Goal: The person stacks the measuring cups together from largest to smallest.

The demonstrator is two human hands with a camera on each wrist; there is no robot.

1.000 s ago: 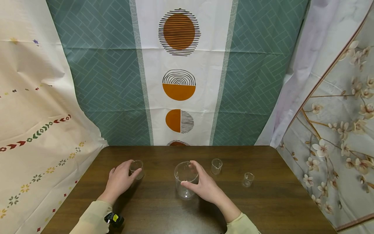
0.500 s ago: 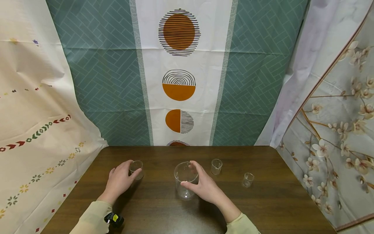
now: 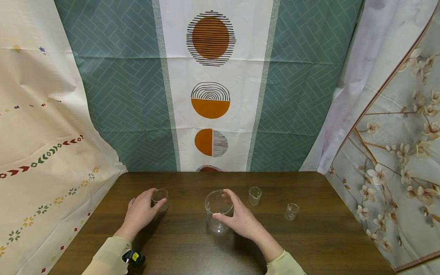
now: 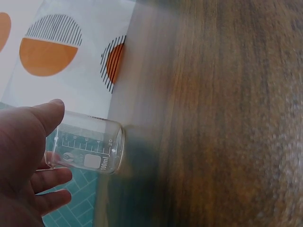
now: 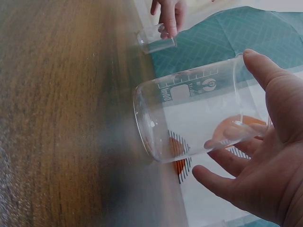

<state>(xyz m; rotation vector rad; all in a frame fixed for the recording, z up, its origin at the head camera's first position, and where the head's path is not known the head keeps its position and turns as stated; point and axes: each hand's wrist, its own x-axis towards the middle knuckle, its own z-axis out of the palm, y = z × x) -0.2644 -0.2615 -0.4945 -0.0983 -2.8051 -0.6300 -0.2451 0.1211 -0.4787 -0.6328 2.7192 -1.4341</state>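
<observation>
On the left side of the table, my left hand (image 3: pixel 141 212) grips a clear glass beaker (image 3: pixel 160 199) near its rim, thumb on one side and fingers on the other. The left wrist view shows white graduations and a 100 ml mark on that beaker (image 4: pixel 85 139), its base on the wood. Nearer the middle, a much larger glass beaker (image 3: pixel 216 223) stands upright, held by its upper wall in my right hand (image 3: pixel 242 219). In the right wrist view, the thumb is at the rim of this large beaker (image 5: pixel 189 113) and fingertips show behind the glass. Both look empty.
Two small glass beakers stand to the right of the large one: one (image 3: pixel 254 196) farther back, the other (image 3: pixel 291 211) nearer the table's right edge. The brown wooden table (image 3: pixel 192 252) ends at a patterned cloth backdrop (image 3: pixel 130 114), with more cloth hanging on both sides.
</observation>
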